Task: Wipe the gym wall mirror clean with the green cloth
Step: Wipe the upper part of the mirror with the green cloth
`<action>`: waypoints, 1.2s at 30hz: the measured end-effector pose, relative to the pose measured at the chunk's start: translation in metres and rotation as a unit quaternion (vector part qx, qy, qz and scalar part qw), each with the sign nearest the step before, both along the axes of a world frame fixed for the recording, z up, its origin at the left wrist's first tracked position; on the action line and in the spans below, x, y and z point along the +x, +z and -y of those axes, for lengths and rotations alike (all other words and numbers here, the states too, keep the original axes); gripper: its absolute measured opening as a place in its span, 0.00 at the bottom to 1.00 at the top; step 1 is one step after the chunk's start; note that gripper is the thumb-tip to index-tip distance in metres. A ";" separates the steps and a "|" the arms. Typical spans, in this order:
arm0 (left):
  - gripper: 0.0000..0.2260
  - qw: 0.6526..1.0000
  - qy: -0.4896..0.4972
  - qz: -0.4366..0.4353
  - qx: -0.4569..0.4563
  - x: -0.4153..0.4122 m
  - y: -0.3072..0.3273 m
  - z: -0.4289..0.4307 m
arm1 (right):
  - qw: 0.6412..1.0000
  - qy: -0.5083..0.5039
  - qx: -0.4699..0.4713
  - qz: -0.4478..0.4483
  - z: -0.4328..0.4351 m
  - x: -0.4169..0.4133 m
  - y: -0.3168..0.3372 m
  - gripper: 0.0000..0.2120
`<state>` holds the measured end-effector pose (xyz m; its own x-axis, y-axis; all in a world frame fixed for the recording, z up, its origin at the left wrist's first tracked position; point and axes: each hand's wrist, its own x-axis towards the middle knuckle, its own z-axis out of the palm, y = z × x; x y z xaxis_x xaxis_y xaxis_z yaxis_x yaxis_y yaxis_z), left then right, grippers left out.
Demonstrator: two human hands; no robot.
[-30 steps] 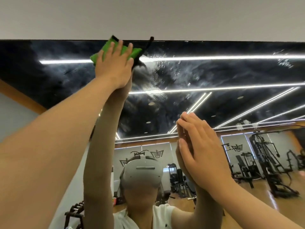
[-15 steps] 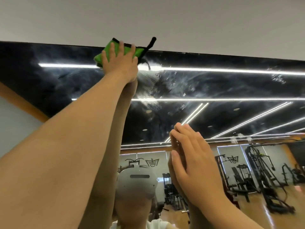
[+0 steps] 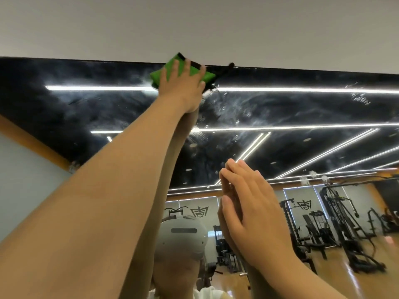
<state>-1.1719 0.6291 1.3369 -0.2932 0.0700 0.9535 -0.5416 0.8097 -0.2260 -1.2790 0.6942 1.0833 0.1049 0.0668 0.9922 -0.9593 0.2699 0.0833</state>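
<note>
The wall mirror point(image 3: 302, 108) fills the view up to its top edge, streaked with white smears and droplets. A folded green cloth point(image 3: 170, 67) with a black trim and loop lies flat on the glass right at that top edge. My left hand point(image 3: 183, 87) reaches far up and presses the cloth to the glass with straight, spread fingers. Lower down, my right hand point(image 3: 252, 212) rests flat against the mirror with its fingers together.
Above the mirror runs a plain white wall point(image 3: 194, 24). The glass reflects ceiling light strips, gym machines point(image 3: 336, 223) on a wooden floor, and a person wearing a white headset point(image 3: 181, 238).
My left hand has carried the cloth to the right and slightly upward along the mirror's top edge. The view has tilted up a little. The right hand stays flat on the glass.
</note>
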 end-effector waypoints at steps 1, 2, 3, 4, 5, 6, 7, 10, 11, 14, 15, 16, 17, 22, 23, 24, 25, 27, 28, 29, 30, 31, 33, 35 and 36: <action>0.23 0.999 -0.004 0.033 -0.024 -0.012 -0.011 -0.011 | 1.000 0.000 0.002 0.003 0.000 0.001 0.000 0.23; 0.23 0.997 -0.008 0.058 -0.050 -0.022 -0.020 -0.019 | 1.000 0.002 0.002 0.006 -0.001 0.001 -0.001 0.23; 0.23 0.995 -0.011 0.074 -0.071 -0.028 -0.025 -0.021 | 1.000 0.004 0.004 0.008 -0.001 0.001 0.000 0.23; 0.23 0.993 -0.014 0.082 -0.080 -0.026 -0.025 -0.019 | 1.000 0.005 0.006 0.009 -0.001 0.001 0.000 0.23; 0.23 0.994 -0.017 0.080 -0.077 -0.020 -0.020 -0.014 | 1.000 0.004 0.007 0.008 -0.001 0.001 0.000 0.23; 0.23 0.995 -0.018 0.071 -0.064 -0.011 -0.014 -0.008 | 1.000 0.004 0.005 0.007 -0.002 0.000 0.000 0.23; 0.23 0.997 -0.015 0.053 -0.045 -0.004 -0.008 -0.002 | 1.000 0.004 0.002 0.005 -0.001 0.000 0.000 0.23; 0.23 1.000 0.005 0.002 -0.009 0.001 -0.005 0.004 | 1.000 0.006 -0.006 -0.002 -0.001 0.001 0.000 0.23; 0.23 1.000 0.001 0.006 -0.015 -0.006 -0.013 -0.002 | 1.000 0.005 -0.007 -0.002 -0.001 0.001 0.000 0.23; 0.23 0.992 -0.021 0.082 -0.090 -0.033 -0.050 -0.022 | 1.000 0.004 -0.007 0.001 -0.002 0.003 0.001 0.23; 0.22 0.987 -0.027 0.103 -0.116 -0.038 -0.058 -0.024 | 1.000 0.005 -0.006 0.002 -0.003 0.004 0.001 0.23; 0.22 0.984 -0.032 0.116 -0.130 -0.037 -0.058 -0.022 | 1.000 0.006 -0.005 0.002 -0.003 0.004 0.001 0.23; 0.22 0.984 -0.036 0.116 -0.130 -0.032 -0.054 -0.018 | 1.000 0.005 -0.002 0.003 -0.003 0.004 0.001 0.23; 0.23 0.998 -0.006 0.022 -0.051 -0.003 -0.039 0.006 | 1.000 -0.005 -0.002 0.002 -0.003 0.003 0.000 0.23; 0.23 0.999 0.003 0.015 -0.052 -0.004 -0.046 0.005 | 1.000 -0.006 -0.002 0.000 -0.003 0.004 0.000 0.23; 0.23 0.998 0.008 0.017 -0.061 -0.007 -0.057 0.002 | 1.000 -0.007 -0.003 -0.003 -0.003 0.004 0.000 0.23; 0.23 0.997 0.008 0.028 -0.076 -0.010 -0.068 -0.003 | 1.000 -0.007 -0.004 -0.004 -0.003 0.004 0.001 0.23; 0.23 0.991 0.001 0.064 -0.115 -0.016 -0.089 -0.009 | 1.000 -0.009 -0.006 -0.003 -0.003 0.005 0.001 0.23; 0.23 0.987 -0.003 0.085 -0.133 -0.016 -0.096 -0.007 | 1.000 -0.010 -0.006 -0.002 -0.003 0.005 0.001 0.23; 0.23 0.985 -0.007 0.100 -0.144 -0.011 -0.098 -0.003 | 1.000 -0.011 -0.004 -0.001 -0.003 0.006 0.001 0.23; 0.23 0.984 -0.009 0.105 -0.143 -0.005 -0.096 0.004 | 1.000 -0.011 -0.002 -0.001 -0.003 0.005 0.001 0.23; 0.23 0.986 -0.009 0.098 -0.131 0.003 -0.090 0.012 | 1.000 -0.009 0.001 -0.001 -0.003 0.005 0.001 0.23; 0.23 0.993 0.003 0.060 -0.098 0.015 -0.079 0.023 | 1.000 -0.008 0.004 -0.001 -0.003 0.004 0.001 0.23; 0.23 0.995 0.014 0.044 -0.084 0.017 -0.082 0.024 | 1.000 -0.008 0.003 -0.002 -0.003 0.004 0.001 0.23; 0.23 0.995 0.011 0.051 -0.089 0.015 -0.089 0.021 | 1.000 -0.009 0.002 -0.002 -0.003 0.004 0.001 0.22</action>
